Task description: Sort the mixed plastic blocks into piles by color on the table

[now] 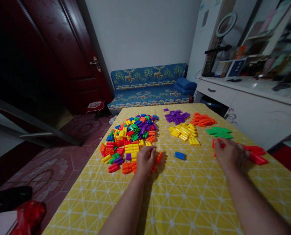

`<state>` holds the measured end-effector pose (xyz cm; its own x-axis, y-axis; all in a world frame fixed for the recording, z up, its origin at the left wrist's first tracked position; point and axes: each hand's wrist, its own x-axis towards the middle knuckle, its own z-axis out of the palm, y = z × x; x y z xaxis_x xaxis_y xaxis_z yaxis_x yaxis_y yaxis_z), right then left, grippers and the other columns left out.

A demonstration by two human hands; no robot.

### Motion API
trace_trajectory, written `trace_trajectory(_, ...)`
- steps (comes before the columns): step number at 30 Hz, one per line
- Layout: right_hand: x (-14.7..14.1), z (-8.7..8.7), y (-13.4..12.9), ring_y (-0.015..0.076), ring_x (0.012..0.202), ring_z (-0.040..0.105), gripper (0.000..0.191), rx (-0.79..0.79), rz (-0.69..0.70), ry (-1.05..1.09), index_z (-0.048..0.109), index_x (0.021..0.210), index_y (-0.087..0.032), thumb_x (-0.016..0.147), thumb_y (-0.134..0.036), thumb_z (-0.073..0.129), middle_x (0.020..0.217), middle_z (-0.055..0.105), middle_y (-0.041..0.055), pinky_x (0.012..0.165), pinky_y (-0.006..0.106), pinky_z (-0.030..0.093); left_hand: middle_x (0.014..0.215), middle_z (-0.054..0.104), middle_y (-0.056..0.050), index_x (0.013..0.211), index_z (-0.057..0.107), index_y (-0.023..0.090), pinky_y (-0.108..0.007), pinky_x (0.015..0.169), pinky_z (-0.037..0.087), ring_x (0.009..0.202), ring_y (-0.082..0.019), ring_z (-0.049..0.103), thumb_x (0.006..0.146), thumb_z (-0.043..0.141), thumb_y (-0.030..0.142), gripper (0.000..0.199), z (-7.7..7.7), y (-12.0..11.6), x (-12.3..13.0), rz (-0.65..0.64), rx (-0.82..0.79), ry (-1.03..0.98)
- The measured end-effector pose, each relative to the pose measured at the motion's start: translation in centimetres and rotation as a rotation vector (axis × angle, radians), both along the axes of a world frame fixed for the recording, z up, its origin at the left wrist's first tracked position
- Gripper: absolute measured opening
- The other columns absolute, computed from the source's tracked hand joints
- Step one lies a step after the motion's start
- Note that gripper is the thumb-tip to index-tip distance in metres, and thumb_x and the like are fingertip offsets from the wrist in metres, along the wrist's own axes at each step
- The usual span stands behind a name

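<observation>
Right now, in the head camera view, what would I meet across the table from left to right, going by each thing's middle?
Mixed-colour pile, left hand, blue pair, orange pile, green pile, right hand, red pieces.

A home room, shown by its patterned sofa (147, 85) and wooden door (69, 49).

Red door (69, 45) left of blue sofa (147, 93); ring light (218, 31) on dresser (260, 114).
</observation>
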<state>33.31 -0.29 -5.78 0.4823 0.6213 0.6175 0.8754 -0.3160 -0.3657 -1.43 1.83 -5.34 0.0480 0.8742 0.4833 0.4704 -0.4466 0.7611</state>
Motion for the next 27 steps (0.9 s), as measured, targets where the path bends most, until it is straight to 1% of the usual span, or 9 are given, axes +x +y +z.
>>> trace_trajectory(3,-1.6,0.0,-0.1,0.0340,0.105,0.053,0.032,0.065,-0.010,-0.038,0.073,0.104,-0.018,0.085,-0.032,0.051,0.112,0.067,0.0156,0.084,0.050,0.040,0.088,0.076,-0.006,0.093,0.074,0.017,-0.030,0.077,0.053,0.084,-0.018,0.070,0.090,0.056,0.023,0.019,0.1,0.0,0.1,-0.002,-0.018,-0.006)
trace_trajectory(6,-4.8,0.5,0.3,0.0290,0.104,0.057,0.030,0.105,0.289,0.031,0.072,0.104,-0.018,0.086,-0.031,0.052,0.112,0.067,0.0140,0.086,0.044,0.046,0.088,0.076,-0.006,0.092,0.074,0.018,-0.031,0.077,0.053,0.084,-0.018,0.069,0.089,0.058,0.024,0.018,0.3,-0.2,0.2,-0.032,-0.018,0.006)
trace_trajectory(10,-9.4,1.1,0.2,0.0209,0.083,0.065,0.026,-0.159,0.669,0.232,0.072,0.100,-0.022,0.083,-0.039,0.061,0.096,0.070,0.0077,0.074,0.033,0.052,0.092,0.075,-0.006,0.098,0.073,0.020,-0.031,0.079,0.053,0.086,-0.018,0.068,0.087,0.063,0.030,0.018,1.0,-0.8,0.2,-0.092,0.009,0.050)
trace_trajectory(13,-11.7,1.5,-0.4,0.0216,0.091,0.066,0.035,-0.345,0.797,0.180,0.072,0.108,-0.026,0.074,-0.036,0.072,0.105,0.069,0.0054,0.080,0.033,0.052,0.107,0.071,-0.008,0.112,0.070,0.022,-0.034,0.084,0.054,0.097,-0.022,0.067,0.078,0.074,0.038,0.038,1.5,-1.3,0.0,-0.175,0.016,0.141)
trace_trajectory(15,-12.3,1.6,-0.7,0.0216,0.093,0.066,0.038,-0.376,0.824,0.166,0.072,0.110,-0.028,0.072,-0.032,0.074,0.106,0.068,0.0047,0.083,0.033,0.052,0.112,0.069,-0.009,0.119,0.067,0.023,-0.034,0.085,0.054,0.099,-0.023,0.066,0.074,0.077,0.040,0.049,1.4,-1.5,0.0,-0.246,-0.004,0.227)
trace_trajectory(18,-12.5,1.2,-0.5,0.0216,0.092,0.067,0.031,-0.304,0.806,0.278,0.073,0.105,-0.027,0.074,-0.029,0.070,0.103,0.070,0.0051,0.083,0.034,0.052,0.109,0.071,-0.008,0.123,0.066,0.024,-0.033,0.085,0.055,0.097,-0.022,0.067,0.079,0.069,0.024,0.044,0.7,-1.2,0.2,-0.291,-0.033,0.291)
trace_trajectory(21,-12.6,0.2,0.1,0.0227,0.086,0.069,0.030,-0.161,0.783,0.611,0.071,0.102,-0.021,0.079,-0.038,0.062,0.096,0.073,0.0082,0.078,0.037,0.055,0.110,0.073,-0.006,0.123,0.065,0.023,-0.035,0.089,0.054,0.100,-0.021,0.067,0.079,0.062,0.012,0.046,-0.1,-0.7,0.3,-0.238,-0.045,0.200)
trace_trajectory(24,-13.0,-0.4,0.4,0.0229,0.078,0.069,0.042,-0.100,0.788,0.984,0.067,0.104,-0.017,0.078,-0.050,0.062,0.090,0.074,0.0105,0.067,0.036,0.057,0.109,0.074,-0.008,0.119,0.067,0.019,-0.035,0.087,0.055,0.096,-0.021,0.069,0.082,0.064,0.018,0.038,-0.2,-0.3,0.3,-0.163,-0.081,0.053)
trace_trajectory(27,-13.6,0.0,0.1,0.0209,0.075,0.068,0.045,-0.116,0.822,1.128,0.066,0.102,-0.016,0.074,-0.051,0.067,0.089,0.074,0.0102,0.064,0.032,0.056,0.102,0.076,-0.008,0.116,0.069,0.017,-0.032,0.078,0.055,0.087,-0.020,0.070,0.086,0.061,0.022,0.031,0.0,-0.1,0.3,-0.125,-0.110,-0.021)
